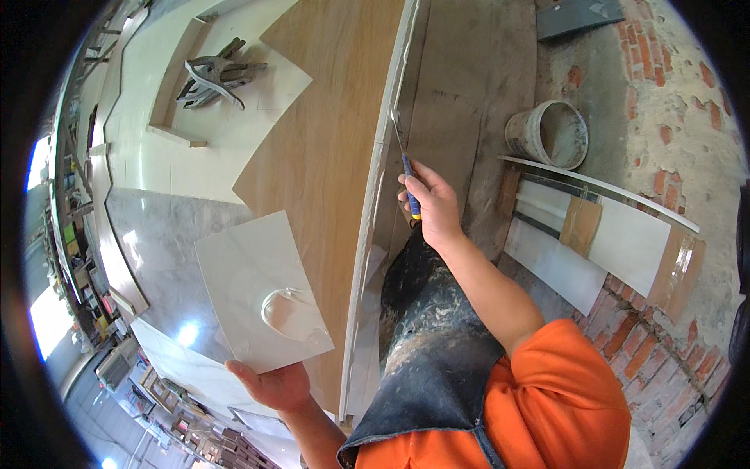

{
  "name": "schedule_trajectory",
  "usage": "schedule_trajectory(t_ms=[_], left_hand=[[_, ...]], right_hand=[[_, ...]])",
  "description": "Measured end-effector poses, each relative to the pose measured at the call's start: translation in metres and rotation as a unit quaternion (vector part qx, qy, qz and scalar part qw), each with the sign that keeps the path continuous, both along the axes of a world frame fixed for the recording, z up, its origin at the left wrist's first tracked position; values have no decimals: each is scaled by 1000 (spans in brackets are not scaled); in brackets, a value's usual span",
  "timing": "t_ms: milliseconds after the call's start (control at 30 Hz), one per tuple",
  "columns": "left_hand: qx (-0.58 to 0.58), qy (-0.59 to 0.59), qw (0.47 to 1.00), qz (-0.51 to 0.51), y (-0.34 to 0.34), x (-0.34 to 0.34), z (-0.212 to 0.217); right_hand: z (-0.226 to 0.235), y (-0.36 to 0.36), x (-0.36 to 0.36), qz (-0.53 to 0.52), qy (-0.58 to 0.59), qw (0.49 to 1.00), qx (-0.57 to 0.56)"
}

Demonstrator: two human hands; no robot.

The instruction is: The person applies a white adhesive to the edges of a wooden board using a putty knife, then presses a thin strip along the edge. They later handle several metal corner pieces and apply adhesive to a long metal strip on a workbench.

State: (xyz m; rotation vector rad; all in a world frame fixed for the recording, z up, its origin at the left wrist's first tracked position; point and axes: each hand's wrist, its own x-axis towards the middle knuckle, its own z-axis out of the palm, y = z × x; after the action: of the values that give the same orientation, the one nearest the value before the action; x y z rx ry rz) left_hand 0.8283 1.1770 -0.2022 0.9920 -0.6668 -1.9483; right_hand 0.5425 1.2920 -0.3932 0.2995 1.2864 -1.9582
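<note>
Left hand: I see my left hand (275, 385) nearest, palm up, fingers closed under the near edge of a pale square board (258, 291), held flat like a tray.
Paste: a blob of cream filler (293, 314) sits on the board's near right part; I judge the board is kept level so it stays put.
Apron: a dark, stained apron (430, 344) hangs below my orange sleeve (570, 391).
Right hand: my right hand (431, 205) is further out, fingers wrapped tight on a blue-handled scraper (406, 164).
Blade: its tip points away, touching the white edge strip (375, 187) of the wooden panel (328, 133), angled along the seam.
Surface: clamps (219, 76) lie well apart on the white surface (156, 156).
Far right: a grey bucket (547, 134) stands by the brick wall (664, 102).
</note>
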Motion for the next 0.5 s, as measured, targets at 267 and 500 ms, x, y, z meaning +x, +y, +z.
schedule_trajectory(t_ms=[267, 500], left_hand=[[0, -16, 1000, 20, 8, 0, 4], [-11, 6, 1000, -3, 14, 14, 4]], right_hand=[[-17, 7, 34, 27, 56, 994, 90], [-45, 19, 45, -21, 115, 987, 108]])
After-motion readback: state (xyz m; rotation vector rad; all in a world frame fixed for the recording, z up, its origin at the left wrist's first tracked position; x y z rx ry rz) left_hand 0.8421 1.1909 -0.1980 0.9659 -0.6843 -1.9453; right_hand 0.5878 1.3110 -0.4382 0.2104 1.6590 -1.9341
